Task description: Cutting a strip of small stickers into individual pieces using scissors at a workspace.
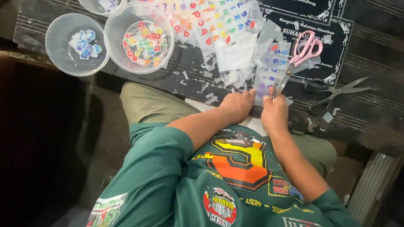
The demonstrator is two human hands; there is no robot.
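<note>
My left hand (236,105) and my right hand (274,114) are close together at the near edge of a dark slatted table (394,107). Both have their fingers curled on the lower end of a clear sticker strip (265,78) with small coloured shapes. Pink-handled scissors (305,52) lie on this strip, and their blade tips point at my right hand. Whether the hand touches the blades is unclear. Sheets of colourful letter and number stickers (210,6) spread out beyond the hands. Scraps of clear film (228,77) lie around them.
Three clear plastic bowls hold cut stickers: one at the left (60,48), one beside it (118,42), one at the top edge (88,2). Black scissors (337,94) lie to the right. Black plaques with white ornate borders (340,37) sit at the back right. My green printed shirt (171,198) fills the foreground.
</note>
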